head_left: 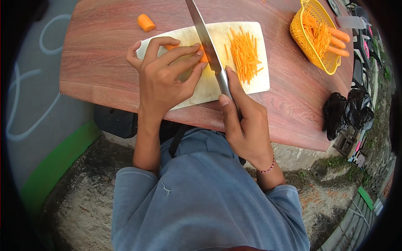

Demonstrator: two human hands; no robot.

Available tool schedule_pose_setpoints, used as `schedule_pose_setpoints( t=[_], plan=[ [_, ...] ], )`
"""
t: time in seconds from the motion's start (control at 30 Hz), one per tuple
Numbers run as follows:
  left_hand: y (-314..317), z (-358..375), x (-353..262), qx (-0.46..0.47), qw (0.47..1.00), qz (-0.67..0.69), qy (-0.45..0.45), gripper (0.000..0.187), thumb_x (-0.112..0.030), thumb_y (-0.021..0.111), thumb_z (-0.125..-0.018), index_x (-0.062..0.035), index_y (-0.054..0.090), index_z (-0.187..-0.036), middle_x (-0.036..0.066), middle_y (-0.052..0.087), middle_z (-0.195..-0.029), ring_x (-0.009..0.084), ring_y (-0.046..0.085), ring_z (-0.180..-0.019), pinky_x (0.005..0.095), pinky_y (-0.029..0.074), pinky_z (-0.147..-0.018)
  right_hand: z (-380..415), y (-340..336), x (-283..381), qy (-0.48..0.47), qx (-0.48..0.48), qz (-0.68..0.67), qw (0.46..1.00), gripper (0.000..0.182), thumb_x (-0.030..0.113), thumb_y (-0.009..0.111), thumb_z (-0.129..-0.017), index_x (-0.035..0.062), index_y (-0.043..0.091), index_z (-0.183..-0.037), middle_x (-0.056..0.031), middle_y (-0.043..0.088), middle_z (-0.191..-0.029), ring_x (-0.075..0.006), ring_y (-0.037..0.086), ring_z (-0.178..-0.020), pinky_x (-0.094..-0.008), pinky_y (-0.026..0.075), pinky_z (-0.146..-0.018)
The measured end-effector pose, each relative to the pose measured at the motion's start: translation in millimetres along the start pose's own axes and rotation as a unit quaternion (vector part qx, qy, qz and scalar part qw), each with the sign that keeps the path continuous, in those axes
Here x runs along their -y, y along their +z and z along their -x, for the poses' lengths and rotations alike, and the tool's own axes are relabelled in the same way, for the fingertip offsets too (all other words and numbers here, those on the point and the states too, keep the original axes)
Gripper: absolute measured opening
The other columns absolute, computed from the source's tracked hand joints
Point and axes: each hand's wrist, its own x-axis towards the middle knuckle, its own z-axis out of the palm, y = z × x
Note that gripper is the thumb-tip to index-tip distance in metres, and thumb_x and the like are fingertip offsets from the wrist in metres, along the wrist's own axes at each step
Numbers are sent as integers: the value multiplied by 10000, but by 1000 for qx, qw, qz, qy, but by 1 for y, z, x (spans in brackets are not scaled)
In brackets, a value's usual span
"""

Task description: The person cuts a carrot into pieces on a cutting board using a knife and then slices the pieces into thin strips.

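Note:
On the white cutting board (197,94) my left hand (165,71) presses its fingertips on a piece of carrot (203,54), most of which is hidden under the fingers. My right hand (247,119) grips the handle of a large kitchen knife (205,35). The blade stands right beside the carrot, at its right end, and points away from me. Thin carrot strips (246,55) lie in a pile on the right part of the board. A short carrot chunk (145,22) rests on the table beyond the board's left end.
The board lies on a reddish wooden table (100,54). At the right, a yellow plastic basket (296,28) holds shredded carrot and several whole carrots (338,43). A clear plastic container (351,22) is behind it. Black plastic bags (347,111) are by the table's right edge.

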Motion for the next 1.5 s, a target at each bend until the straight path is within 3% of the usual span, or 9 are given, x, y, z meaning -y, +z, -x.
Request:
schedule_pose_setpoints(
  t=[0.27, 0.33, 0.43, 0.63, 0.9, 0.97, 1.1, 1.37, 1.5],
  plan=[
    [-1, 0, 1, 15, 1000, 12, -13, 181, -180, 873, -808, -195, 879, -988, -100, 814, -1089, 174, 648, -1138, 461, 228, -1154, 8, 3, 4, -10, -1, 24, 1000, 549, 45, 619, -1048, -55, 465, -1566, -302, 685, -946, -441, 723, -823, -449, 566, -763],
    [3, 1, 4, -2, 1000, 25, -6, 131, -230, 871, -812, -184, 875, -935, -119, 794, -1035, 163, 647, -1094, 557, 206, -1126, 13, 3, 4, -11, 3, 27, 1000, 552, 43, 615, -1049, -58, 457, -1569, -299, 686, -951, -442, 723, -823, -451, 568, -756],
    [-3, -1, 0, 20, 1000, 16, -13, 183, -165, 871, -805, -190, 880, -986, -98, 814, -1083, 177, 646, -1141, 464, 232, -1155, 21, 6, 1, -24, 1, 35, 999, 561, 39, 609, -1051, -63, 439, -1576, -291, 685, -953, -442, 719, -812, -461, 571, -735],
    [2, 0, 5, 15, 999, 41, -15, 130, -200, 870, -805, -180, 878, -933, -116, 797, -1027, 171, 649, -1089, 553, 205, -1121, 17, 25, -8, -66, -31, 61, 995, 605, 32, 619, -1039, -65, 400, -1594, -271, 675, -943, -440, 705, -785, -491, 565, -694],
    [2, 0, 5, 9, 999, 33, -14, 143, -194, 886, -801, -191, 878, -943, -106, 813, -1033, 171, 653, -1106, 496, 225, -1132, -17, 28, -14, -93, -67, 23, 993, 552, 47, 608, -1046, -80, 455, -1560, -260, 668, -909, -404, 708, -786, -454, 559, -703],
    [4, 2, 6, -7, 999, 37, -12, 117, -223, 882, -806, -182, 873, -915, -112, 809, -1004, 164, 651, -1092, 530, 207, -1127, -24, 11, -3, 42, 0, -56, 998, 496, 53, 600, -1057, -100, 505, -1519, -283, 689, -933, -382, 730, -811, -418, 562, -757],
    [4, 3, 6, -13, 999, 35, -12, 108, -238, 885, -810, -185, 871, -903, -114, 810, -1001, 159, 651, -1101, 532, 205, -1130, -19, 6, -8, 5, -30, -72, 997, 473, 48, 600, -1062, -110, 525, -1501, -334, 703, -1012, -364, 753, -841, -386, 567, -802],
    [2, 2, 5, -8, 999, 40, -18, 104, -239, 885, -806, -196, 873, -900, -116, 805, -1011, 160, 646, -1106, 545, 209, -1126, -3, 9, 3, 2, -12, -23, 1000, 496, 47, 603, -1062, -68, 510, -1536, -271, 672, -874, -361, 727, -767, -406, 560, -745],
    [-2, 1, 2, 10, 999, 29, -23, 150, -182, 885, -808, -201, 881, -957, -110, 818, -1062, 170, 651, -1120, 465, 231, -1137, 4, 12, 9, 9, -12, 15, 1000, 520, 44, 607, -1057, -66, 488, -1551, -265, 669, -883, -393, 721, -778, -431, 559, -733]
  ],
)
